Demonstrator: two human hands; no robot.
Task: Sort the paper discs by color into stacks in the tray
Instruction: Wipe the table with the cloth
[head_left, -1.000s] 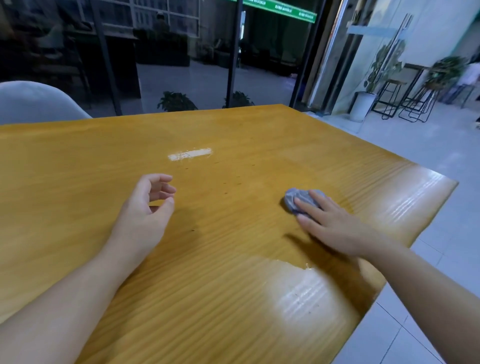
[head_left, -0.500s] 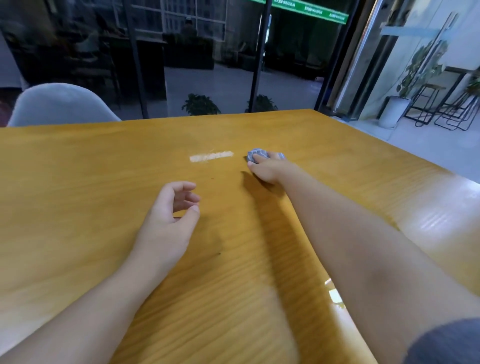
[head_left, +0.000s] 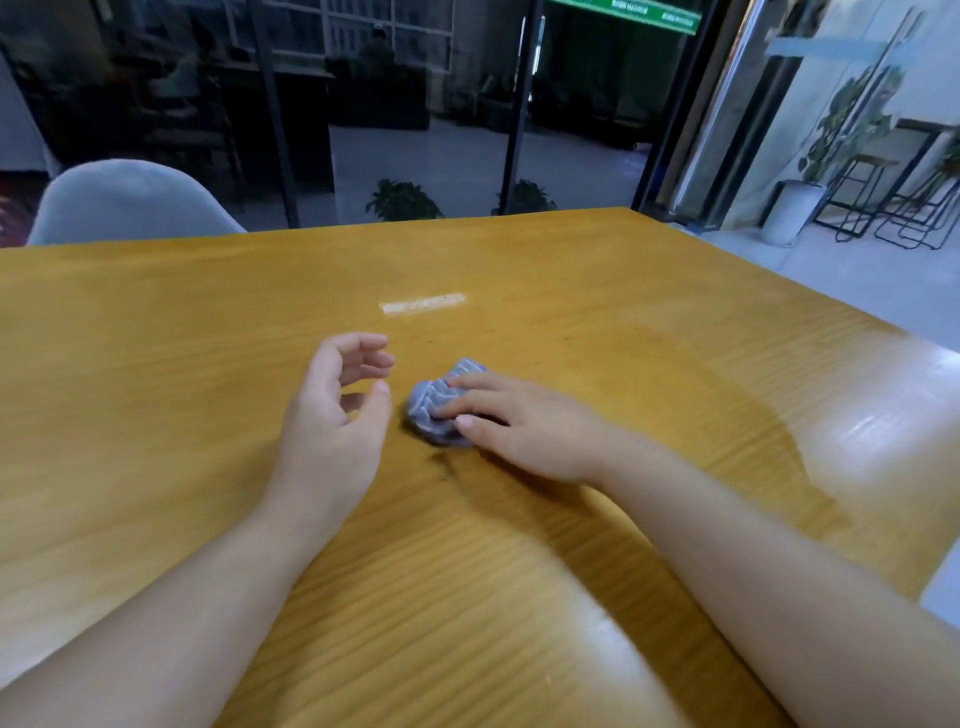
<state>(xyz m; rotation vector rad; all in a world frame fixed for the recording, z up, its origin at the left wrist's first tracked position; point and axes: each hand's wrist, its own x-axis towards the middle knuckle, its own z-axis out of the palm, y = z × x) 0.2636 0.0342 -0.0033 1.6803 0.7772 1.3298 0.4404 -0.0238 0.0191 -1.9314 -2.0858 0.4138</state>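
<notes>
A wooden table (head_left: 156, 374) spreads under both forearms, with a grey chair (head_left: 124, 200) beyond its far edge. The right hand (head_left: 524, 431) lies flat, its straight fingers pressing a crumpled grey cloth (head_left: 434, 410) against the tabletop. Just left of the cloth, the left hand (head_left: 332, 415) rests with fingers loosely curled, holding nothing; a pale streak (head_left: 422, 303) lies beyond it.

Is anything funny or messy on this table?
Yes. A whitish smear marks the table beyond the hands, like leftover residue. The right hand presses a crumpled grey cloth flat-fingered, while the left hand rests loosely curled, holding nothing. No paper discs or tray are in view.
</notes>
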